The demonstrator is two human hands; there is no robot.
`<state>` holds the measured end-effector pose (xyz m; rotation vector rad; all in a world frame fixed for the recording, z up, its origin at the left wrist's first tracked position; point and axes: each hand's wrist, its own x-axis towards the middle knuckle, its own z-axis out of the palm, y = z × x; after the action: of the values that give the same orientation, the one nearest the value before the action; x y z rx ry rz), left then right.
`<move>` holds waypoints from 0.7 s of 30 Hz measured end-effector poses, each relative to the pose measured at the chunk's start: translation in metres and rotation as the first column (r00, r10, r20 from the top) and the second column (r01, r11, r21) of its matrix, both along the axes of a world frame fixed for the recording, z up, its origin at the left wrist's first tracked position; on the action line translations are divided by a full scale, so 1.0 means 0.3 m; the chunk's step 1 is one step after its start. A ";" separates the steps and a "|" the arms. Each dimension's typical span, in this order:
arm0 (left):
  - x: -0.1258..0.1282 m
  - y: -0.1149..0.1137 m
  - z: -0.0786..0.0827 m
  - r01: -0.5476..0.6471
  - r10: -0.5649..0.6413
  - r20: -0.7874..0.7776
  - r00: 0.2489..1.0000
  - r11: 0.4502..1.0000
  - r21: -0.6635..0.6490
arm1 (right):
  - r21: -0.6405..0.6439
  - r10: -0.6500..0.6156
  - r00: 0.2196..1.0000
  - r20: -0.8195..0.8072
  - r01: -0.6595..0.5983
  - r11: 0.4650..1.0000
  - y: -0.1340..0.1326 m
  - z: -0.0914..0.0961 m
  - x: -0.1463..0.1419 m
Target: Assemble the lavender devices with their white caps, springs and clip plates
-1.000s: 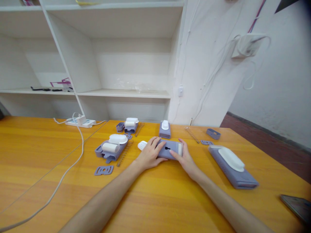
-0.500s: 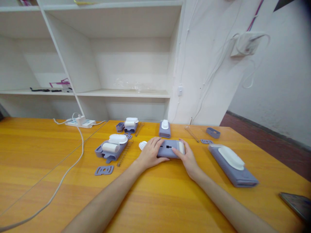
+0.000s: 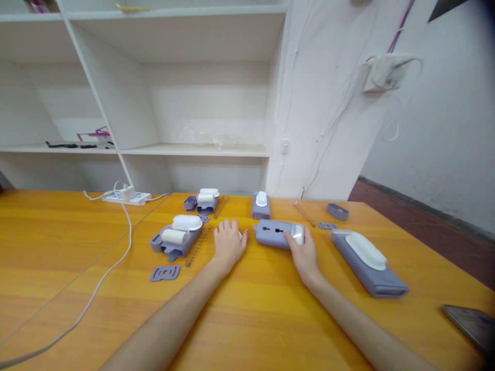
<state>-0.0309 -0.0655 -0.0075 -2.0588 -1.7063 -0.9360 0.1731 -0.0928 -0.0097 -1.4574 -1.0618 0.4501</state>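
My right hand (image 3: 305,255) is closed round the right end of a purple-grey plastic case (image 3: 274,238), its thumb on the near side. Two keyhole-shaped slots show on the case's upward face, and a clear or white part sits at its right end. Over to the left, my left hand (image 3: 229,245) lies on a small white piece (image 3: 240,235), mostly hidden under the fingers. Only a sliver of white shows beside the thumb. Left of that hand lies a coil spring (image 3: 198,245), next to an opened purple case (image 3: 178,250) with a white roll (image 3: 175,236) and a white oval cover (image 3: 187,222).
Farther back are another purple case with white parts (image 3: 207,201), an upright-lying case (image 3: 261,206), a spring (image 3: 304,214), a flat plate (image 3: 327,225) and a purple ring-like cap (image 3: 337,211). A large case (image 3: 369,263) and a phone (image 3: 469,324) lie right. A cable (image 3: 129,242) crosses the left.
My left hand has let go of the purple case and moved left onto the white ribbed piece. My right hand has shifted the case slightly right, tilting it.
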 end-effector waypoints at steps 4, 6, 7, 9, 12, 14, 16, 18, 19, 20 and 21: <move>-0.005 0.001 -0.014 -0.105 0.103 -0.032 0.994 0.993 -0.055 | -0.045 0.042 0.991 0.126 -0.037 0.998 0.000 0.003 -0.002; -0.007 0.002 -0.011 -0.061 0.059 -0.021 0.998 0.996 -0.067 | -0.079 0.073 0.984 0.164 -0.061 0.995 0.000 0.003 -0.003; -0.007 0.004 -0.007 -0.022 0.022 -0.001 1.000 0.997 -0.070 | -0.093 0.082 0.981 0.176 -0.067 0.993 0.000 0.004 -0.002; -0.009 0.007 0.002 0.082 -0.079 0.064 0.995 0.996 -0.046 | -0.114 0.090 0.977 0.195 -0.069 0.991 0.000 0.005 -0.001; -0.008 0.009 0.017 0.233 -0.249 0.198 0.948 0.967 0.100 | -0.142 0.110 0.967 0.229 -0.078 0.987 -0.001 0.008 0.002; -0.005 0.006 0.025 0.313 -0.360 0.263 0.895 0.928 0.203 | -0.173 0.122 0.956 0.268 -0.077 0.982 -0.001 0.010 0.004; 0.001 -0.002 0.030 0.417 -0.467 0.274 0.840 0.881 0.224 | -0.206 0.136 0.940 0.312 -0.073 0.976 0.000 0.011 0.005; 0.007 -0.011 0.031 0.546 -0.570 0.238 0.786 0.822 0.162 | -0.223 0.156 0.928 0.339 -0.082 0.971 0.002 0.009 0.005; 0.010 -0.015 0.031 0.601 -0.612 0.220 0.760 0.790 0.124 | -0.224 0.165 0.926 0.341 -0.090 0.970 0.003 0.008 0.005; 0.012 -0.017 0.031 0.639 -0.643 0.207 0.738 0.763 0.094 | -0.212 0.166 0.930 0.327 -0.099 0.972 0.003 0.006 0.005; 0.014 -0.019 0.032 0.663 -0.664 0.195 0.722 0.744 0.077 | -0.198 0.160 0.936 0.313 -0.101 0.975 0.004 0.005 0.004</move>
<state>-0.0266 -0.0712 0.0021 -2.7168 -1.0020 -1.3960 0.1744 -0.0916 -0.0084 -1.6653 -1.4203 0.4141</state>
